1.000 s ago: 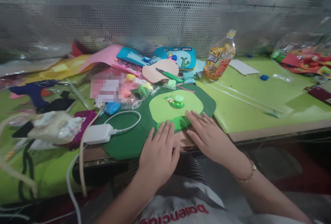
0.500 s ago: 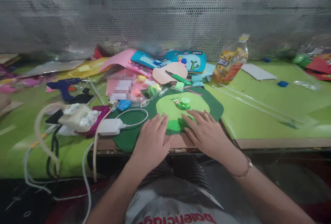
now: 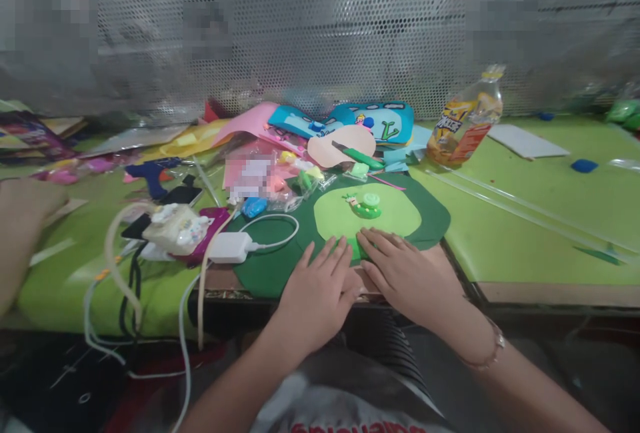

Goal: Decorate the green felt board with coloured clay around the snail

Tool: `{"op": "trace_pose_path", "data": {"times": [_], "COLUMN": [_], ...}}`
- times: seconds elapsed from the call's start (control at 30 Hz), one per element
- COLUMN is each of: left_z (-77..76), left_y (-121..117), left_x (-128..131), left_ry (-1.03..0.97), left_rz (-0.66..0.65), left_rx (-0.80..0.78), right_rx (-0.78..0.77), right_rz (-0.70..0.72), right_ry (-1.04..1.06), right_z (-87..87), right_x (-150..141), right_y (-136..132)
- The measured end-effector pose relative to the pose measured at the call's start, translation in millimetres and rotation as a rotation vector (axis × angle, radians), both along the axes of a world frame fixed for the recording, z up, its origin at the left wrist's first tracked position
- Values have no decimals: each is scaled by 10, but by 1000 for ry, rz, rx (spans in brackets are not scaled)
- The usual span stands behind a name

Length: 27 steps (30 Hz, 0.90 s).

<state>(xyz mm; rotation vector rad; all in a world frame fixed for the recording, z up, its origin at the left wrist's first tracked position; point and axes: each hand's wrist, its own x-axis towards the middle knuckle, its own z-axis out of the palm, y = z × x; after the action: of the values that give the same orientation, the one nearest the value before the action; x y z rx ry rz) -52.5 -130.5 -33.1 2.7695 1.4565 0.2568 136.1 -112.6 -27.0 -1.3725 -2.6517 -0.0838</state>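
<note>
My left hand [image 3: 320, 286] lies flat, fingers stretched, at the front edge of a light green sheet [image 3: 333, 210] that rests on a larger dark green sheet [image 3: 433, 216]. Beside it, my right hand [image 3: 400, 266] is spread flat, its fingertips over the bright green strip [image 3: 354, 246] along the sheet's near side. Both palms cover most of that strip. Just beyond the fingers sits a small green clay snail [image 3: 367, 205] with a pale spiral shell, untouched by either hand.
Behind the sheets lie a green-handled cutter [image 3: 363, 156], a blue pencil case [image 3: 395, 123] and bagged clay. A bottle [image 3: 465, 120] stands at right. To the left are a blue glue gun [image 3: 153, 174], a white adapter [image 3: 230, 246] with cables, and another person's hand [image 3: 33, 206].
My hands have come closer together along the bright green strip, pressing nearer its middle. The view has shifted left, and more of another person's arm shows at the left edge.
</note>
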Motion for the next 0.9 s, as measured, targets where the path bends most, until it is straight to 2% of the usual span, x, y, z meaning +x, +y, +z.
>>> {"op": "trace_pose_path", "data": {"times": [0.23, 0.37, 0.57, 0.9], "left_z": [-69, -106, -161, -210], "left_y": [-100, -112, -131, -118], "left_x": [72, 69, 75, 60], "left_ry": [-6, -25, -59, -99], "left_rz": [60, 86, 131, 130], "left_rx": [11, 81, 142, 197], "right_rx": [54, 104, 29, -9], "right_rz": [13, -22, -21, -21], "right_ry": [72, 103, 92, 154], "right_z": [-160, -182, -179, -179], "right_x": [41, 55, 45, 54], "right_y": [-34, -48, -35, -8]}}
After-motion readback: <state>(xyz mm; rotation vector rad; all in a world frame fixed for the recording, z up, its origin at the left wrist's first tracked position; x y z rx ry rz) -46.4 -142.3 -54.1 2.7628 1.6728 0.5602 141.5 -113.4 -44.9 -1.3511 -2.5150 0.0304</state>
